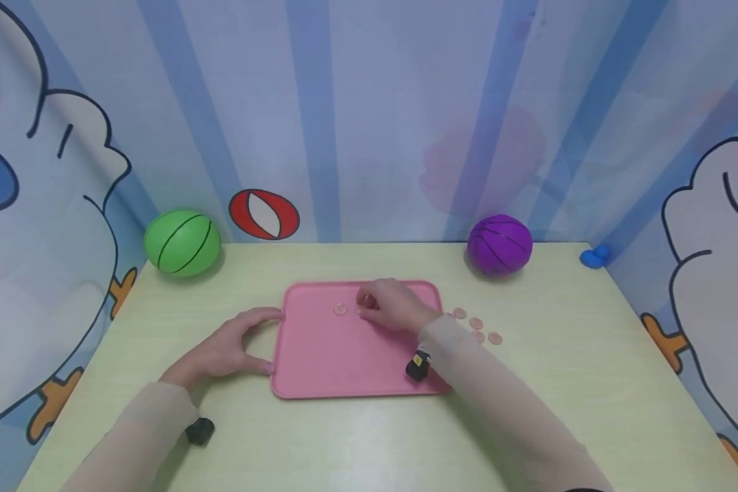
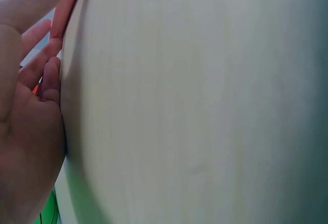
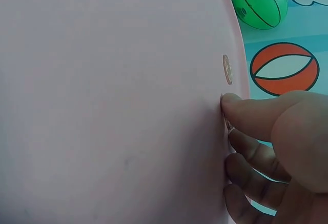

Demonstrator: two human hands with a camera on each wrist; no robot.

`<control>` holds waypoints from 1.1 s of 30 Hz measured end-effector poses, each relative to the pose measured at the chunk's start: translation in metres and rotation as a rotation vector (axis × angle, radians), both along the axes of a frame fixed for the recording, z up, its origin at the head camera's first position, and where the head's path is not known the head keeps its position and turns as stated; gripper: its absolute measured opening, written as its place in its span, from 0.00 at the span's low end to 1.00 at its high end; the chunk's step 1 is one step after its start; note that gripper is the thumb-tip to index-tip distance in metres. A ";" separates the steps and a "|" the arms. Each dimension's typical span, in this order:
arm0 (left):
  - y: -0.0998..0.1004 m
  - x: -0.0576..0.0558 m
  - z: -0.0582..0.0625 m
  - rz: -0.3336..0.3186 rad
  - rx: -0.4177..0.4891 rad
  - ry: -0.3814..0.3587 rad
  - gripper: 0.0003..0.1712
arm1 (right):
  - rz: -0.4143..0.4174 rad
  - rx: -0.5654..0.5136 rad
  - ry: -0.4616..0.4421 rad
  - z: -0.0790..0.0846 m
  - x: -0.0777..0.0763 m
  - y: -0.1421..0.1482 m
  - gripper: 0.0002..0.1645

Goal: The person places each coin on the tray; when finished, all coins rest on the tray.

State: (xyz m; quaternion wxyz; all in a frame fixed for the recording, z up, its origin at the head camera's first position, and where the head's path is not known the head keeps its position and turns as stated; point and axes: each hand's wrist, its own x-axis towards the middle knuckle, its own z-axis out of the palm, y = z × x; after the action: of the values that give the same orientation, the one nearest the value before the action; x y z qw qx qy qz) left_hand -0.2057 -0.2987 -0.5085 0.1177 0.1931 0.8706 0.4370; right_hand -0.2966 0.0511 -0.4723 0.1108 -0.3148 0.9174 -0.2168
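Observation:
A pink tray lies on the table. My right hand is over its upper part, thumb and forefinger pinching a copper-coloured coin at the tray's surface. A second coin lies flat on the tray just left of those fingertips, and it shows in the right wrist view too. My left hand rests at the tray's left side, thumb and fingers spread apart with their tips at the rim. Several loose coins lie on the table beyond the tray's right edge, partly behind the right sleeve.
A green ball stands at the table's back left and a purple ball at the back right. Small blue objects sit in the far right corner. A printed curtain hangs behind the pale wooden table.

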 end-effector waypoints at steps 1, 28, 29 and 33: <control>0.000 0.000 0.000 -0.001 0.001 0.000 0.57 | -0.004 -0.003 -0.004 0.000 0.000 0.000 0.12; 0.002 0.002 0.004 0.005 0.016 -0.009 0.56 | -0.027 -0.025 -0.012 0.000 0.001 -0.003 0.12; 0.002 0.002 0.004 0.006 0.016 -0.009 0.56 | -0.027 -0.026 -0.013 0.000 0.001 -0.002 0.12; 0.002 0.002 0.003 0.002 0.010 -0.004 0.56 | -0.036 -0.030 -0.022 0.001 0.002 0.001 0.15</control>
State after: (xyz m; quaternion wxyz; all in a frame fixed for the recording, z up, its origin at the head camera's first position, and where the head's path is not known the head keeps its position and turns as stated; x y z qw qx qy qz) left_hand -0.2037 -0.2971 -0.5052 0.1178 0.1919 0.8684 0.4419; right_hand -0.2950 0.0522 -0.4716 0.1120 -0.2976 0.9183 -0.2359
